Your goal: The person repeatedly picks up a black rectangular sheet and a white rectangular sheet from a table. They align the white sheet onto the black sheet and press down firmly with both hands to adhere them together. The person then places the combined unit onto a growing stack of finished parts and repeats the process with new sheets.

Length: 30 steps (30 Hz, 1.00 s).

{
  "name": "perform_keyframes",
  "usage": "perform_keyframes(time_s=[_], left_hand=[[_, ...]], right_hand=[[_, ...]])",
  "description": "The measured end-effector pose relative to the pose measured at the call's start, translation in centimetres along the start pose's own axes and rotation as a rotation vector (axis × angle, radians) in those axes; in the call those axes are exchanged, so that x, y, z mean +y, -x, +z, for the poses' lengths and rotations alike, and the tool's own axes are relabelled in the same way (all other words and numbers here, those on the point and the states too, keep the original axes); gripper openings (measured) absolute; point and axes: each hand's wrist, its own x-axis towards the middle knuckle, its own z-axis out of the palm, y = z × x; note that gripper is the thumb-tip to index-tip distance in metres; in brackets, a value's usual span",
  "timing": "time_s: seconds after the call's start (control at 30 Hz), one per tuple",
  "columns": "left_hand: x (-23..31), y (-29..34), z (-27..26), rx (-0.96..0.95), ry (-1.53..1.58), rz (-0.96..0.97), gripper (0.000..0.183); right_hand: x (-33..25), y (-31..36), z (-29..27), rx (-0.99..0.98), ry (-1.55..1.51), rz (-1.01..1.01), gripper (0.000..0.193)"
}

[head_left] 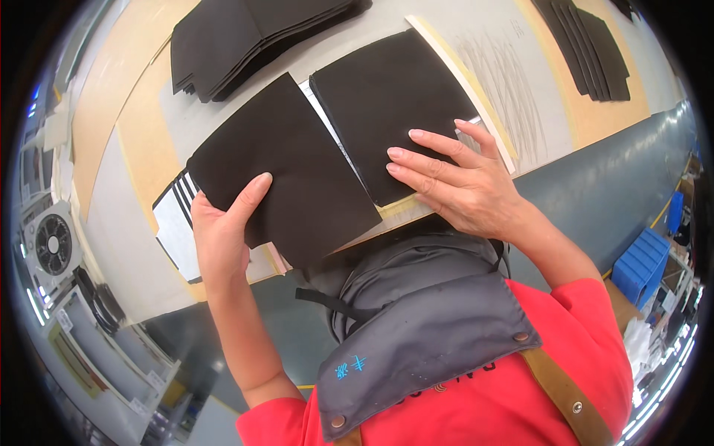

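A head-worn fisheye camera is looking steeply down, close above the left hand (225,230) and right hand (470,182). The workbench (494,37) is spreading toward twelve o'clock, the apron bib (428,342) toward six.

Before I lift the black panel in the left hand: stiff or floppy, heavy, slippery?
Probably semi-stiff: the black panel stays mostly flat though the left hand grips only one side. Likely light for its size, since its edge looks thin. Perhaps not very slippery, judging by the matte face, though friction can't be seen.
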Motion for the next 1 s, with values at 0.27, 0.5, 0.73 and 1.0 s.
perform_keyframes(time_s=[0.27,0.5,0.73,1.0], left_hand=[[-0.6,-1.4,0.6,-0.025,-0.011,-0.004,0.038],[-1.0,-1.8,0.7,-0.044,-0.018,0.000,0.037],[-1.0,-2.0,1.0,-0.061,-0.008,-0.002,0.035],[-1.1,-2.1,1.3,-0.063,-0.009,0.003,0.031]], right_hand=[[0.0,0.1,0.2,0.023,-0.014,0.007,0.047],[0.0,0.0,0.2,0.033,-0.020,0.016,0.043],[0.0,0.1,0.3,0.032,-0.005,0.014,0.044],[-0.1,0.1,0.3,0.021,-0.006,0.025,0.043]])
